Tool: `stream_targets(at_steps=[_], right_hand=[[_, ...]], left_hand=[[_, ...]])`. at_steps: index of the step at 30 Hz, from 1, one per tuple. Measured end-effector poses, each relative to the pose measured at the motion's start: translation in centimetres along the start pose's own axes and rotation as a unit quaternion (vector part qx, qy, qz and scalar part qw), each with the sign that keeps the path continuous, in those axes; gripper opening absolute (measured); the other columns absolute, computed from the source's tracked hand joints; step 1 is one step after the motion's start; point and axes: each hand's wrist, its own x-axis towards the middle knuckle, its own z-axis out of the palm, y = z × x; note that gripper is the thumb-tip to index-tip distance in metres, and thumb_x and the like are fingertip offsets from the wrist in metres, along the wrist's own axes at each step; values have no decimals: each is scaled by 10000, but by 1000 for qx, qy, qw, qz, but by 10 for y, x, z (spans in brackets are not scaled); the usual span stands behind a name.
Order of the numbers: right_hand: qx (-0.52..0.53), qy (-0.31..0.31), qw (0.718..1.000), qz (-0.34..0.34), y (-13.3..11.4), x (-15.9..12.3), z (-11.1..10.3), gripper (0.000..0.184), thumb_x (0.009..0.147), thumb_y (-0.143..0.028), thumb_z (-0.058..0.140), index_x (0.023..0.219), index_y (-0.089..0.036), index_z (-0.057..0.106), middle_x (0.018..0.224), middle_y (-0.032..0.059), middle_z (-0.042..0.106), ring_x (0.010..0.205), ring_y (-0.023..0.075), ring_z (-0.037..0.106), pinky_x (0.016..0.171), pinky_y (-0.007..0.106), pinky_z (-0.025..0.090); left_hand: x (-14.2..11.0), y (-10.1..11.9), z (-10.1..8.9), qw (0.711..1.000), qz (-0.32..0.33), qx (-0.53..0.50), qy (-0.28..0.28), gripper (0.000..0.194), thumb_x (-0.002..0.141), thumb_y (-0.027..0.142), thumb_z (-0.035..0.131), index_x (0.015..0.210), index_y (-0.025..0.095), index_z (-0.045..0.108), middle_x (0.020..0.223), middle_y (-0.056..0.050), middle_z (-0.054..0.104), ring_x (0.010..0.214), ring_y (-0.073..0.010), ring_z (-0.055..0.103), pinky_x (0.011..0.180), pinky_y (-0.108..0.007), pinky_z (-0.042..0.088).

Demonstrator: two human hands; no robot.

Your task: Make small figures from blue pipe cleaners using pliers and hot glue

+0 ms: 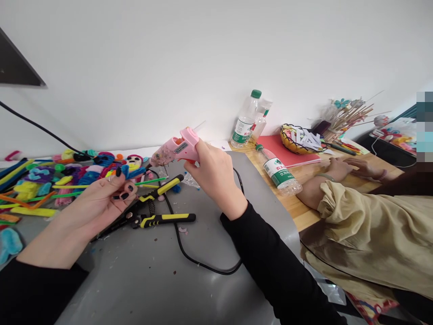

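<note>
My right hand [214,169] is wrapped round a pink hot glue gun [177,148], with a clear glue stick [199,125] poking out of its back. The gun's nozzle points down and left, close to a small blue fuzzy pipe cleaner piece [133,171]. That piece is pinched between the fingertips of my left hand [110,192]. Whether nozzle and piece touch, I cannot tell. Below them, black and yellow pliers [169,219] lie on the grey mat [152,280] with handles spread, their jaws partly hidden by my left wrist.
Colourful pipe cleaners and fuzzy shapes [30,189] cover the left side. A black cord [199,262] loops over the mat. One water bottle [244,119] stands by the wall; another [278,171] lies near a basket of paper strips [301,139]. A co-worker's sleeve [368,221] is at right.
</note>
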Motion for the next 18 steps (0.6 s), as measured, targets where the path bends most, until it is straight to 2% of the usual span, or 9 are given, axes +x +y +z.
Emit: stream_targets(at_steps=[3, 8, 14, 16, 18], right_hand=[[17, 18, 999, 26, 8, 5, 3, 160, 912, -251, 537, 1036, -173, 600, 935, 92, 713, 827, 232, 636, 647, 285, 362], [51, 2, 988, 145, 40, 14, 15, 267, 853, -226, 584, 1094, -117, 614, 962, 130, 704, 866, 262, 650, 672, 306, 419], [70, -29, 991, 107, 64, 16, 33, 223, 840, -184, 568, 1029, -166, 686, 921, 85, 685, 872, 233, 648, 780, 320, 473], [46, -52, 990, 122, 68, 17, 37, 168, 871, -217, 587, 986, -165, 698, 931, 104, 686, 900, 250, 649, 817, 349, 485], [6, -68, 986, 149, 71, 18, 39, 188, 887, -310, 647, 970, -150, 698, 976, 146, 688, 945, 287, 643, 846, 397, 495]], left_hand=[[-1, 2, 0, 1000, 0, -5, 11, 393, 928, -44, 491, 592, 155, 534, 516, 28, 518, 417, -66, 529, 437, -135, 552], [-5, 4, 2, 1000, -2, 9, -1, 374, 905, -31, 528, 581, 155, 545, 514, 21, 523, 428, -75, 531, 419, -135, 537], [-5, 4, -2, 1000, -2, 2, -8, 334, 854, -33, 574, 580, 157, 567, 515, 19, 541, 444, -92, 559, 420, -152, 552], [-3, 3, -4, 1000, -3, 0, -10, 310, 836, -34, 589, 592, 158, 583, 527, 12, 571, 463, -100, 587, 436, -153, 565], [0, 2, -6, 1000, 2, 6, -16, 277, 797, -36, 628, 597, 154, 602, 537, 5, 598, 477, -106, 605, 448, -154, 574]])
